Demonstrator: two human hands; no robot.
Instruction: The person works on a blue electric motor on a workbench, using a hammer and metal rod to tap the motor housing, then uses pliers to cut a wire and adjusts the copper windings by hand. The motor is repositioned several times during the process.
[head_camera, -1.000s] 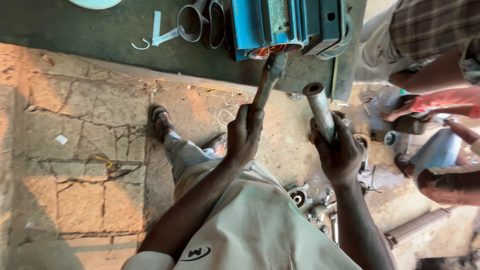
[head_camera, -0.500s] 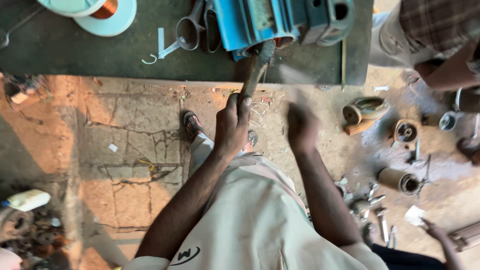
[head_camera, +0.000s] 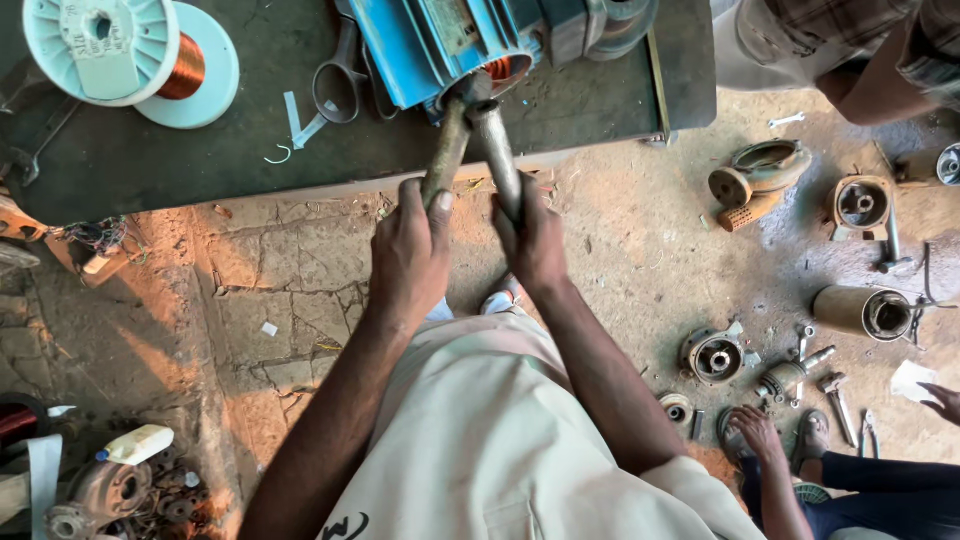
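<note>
Dark green desk (head_camera: 590, 105) spans the top of the view, carrying a blue motor housing (head_camera: 430, 40) at its near edge; copper windings (head_camera: 503, 70) show in the housing's open end

Stone and dirt floor (head_camera: 250, 300) lies below the housing, on the near side of the desk

Pale spool of copper wire (head_camera: 130, 55) sits on the desk well to the left of the housing; scissors (head_camera: 340, 80) lie just beside the housing's left flank

Left hand (head_camera: 410, 250) below the housing, closed around a worn metal rod (head_camera: 447, 150) whose far end meets the housing opening

Right hand (head_camera: 532, 235) just beside the left, closed around a grey metal pipe (head_camera: 497, 150); its far end also sits at the opening, touching the rod's tip

Loose pump and motor parts (head_camera: 715, 355) scattered on the floor, below and right of the housing; another person's hand (head_camera: 755, 430) rests near them

White plastic bottle (head_camera: 138, 445) on the floor, far below-left of the housing
</note>
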